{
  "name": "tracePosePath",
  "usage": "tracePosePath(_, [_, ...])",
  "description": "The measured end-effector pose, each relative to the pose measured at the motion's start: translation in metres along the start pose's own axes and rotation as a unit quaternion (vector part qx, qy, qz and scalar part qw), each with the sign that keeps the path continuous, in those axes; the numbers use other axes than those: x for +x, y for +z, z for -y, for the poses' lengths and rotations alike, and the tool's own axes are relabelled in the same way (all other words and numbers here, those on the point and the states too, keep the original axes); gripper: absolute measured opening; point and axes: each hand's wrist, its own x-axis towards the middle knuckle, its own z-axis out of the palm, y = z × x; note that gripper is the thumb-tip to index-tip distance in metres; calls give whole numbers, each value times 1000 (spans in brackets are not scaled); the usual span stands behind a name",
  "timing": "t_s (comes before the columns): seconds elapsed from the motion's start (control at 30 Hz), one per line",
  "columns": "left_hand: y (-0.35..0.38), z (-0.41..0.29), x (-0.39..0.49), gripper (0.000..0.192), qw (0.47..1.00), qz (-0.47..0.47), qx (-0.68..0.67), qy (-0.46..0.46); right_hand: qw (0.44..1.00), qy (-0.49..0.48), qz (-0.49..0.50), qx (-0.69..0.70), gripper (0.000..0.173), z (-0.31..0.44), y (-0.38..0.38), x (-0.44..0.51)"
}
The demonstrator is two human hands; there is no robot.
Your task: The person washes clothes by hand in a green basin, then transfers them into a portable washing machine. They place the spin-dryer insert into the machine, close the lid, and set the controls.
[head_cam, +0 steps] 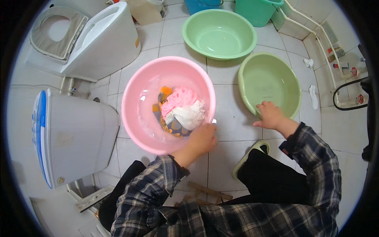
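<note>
A pink plastic basin (127, 103) holds water and a wet bundle: pink cloth (182, 99), white cloth (188, 115) and grey-and-orange patterned cloth (174, 126). My left hand (204, 137) is at the basin's near right rim; its fingertips are partly hidden, so I cannot tell whether they grip the rim. To the right, my right hand (268, 115) rests at the near left rim of an olive-green plastic basin (269, 77), thumb outside and fingers over the edge. That basin holds no cloth and bears writing on its bottom.
Beyond lie a light-green basin (219, 35), a blue bucket (202, 6) and a green bucket (256, 13). A toilet (109, 44) and a white-and-blue appliance (80, 136) stand left. White socks (313, 97) lie by the right wall, under pipes (321, 49). A slipper (245, 160) is near my right hand.
</note>
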Motion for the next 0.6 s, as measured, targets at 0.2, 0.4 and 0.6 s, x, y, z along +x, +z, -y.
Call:
tracePosePath(0.2, [-11,1,-48,36,993,-21,63,-97,990,19,58,-123,34,19,10,16])
tracePosePath(0.4, [27,-8,-62,30,992,118,32,24,995,77,41,-51,34,24,-2,-7])
tracePosePath(0.6, [60,-20,-56,26,986,132,52,93,999,41,22,-20,37,36,3,-28])
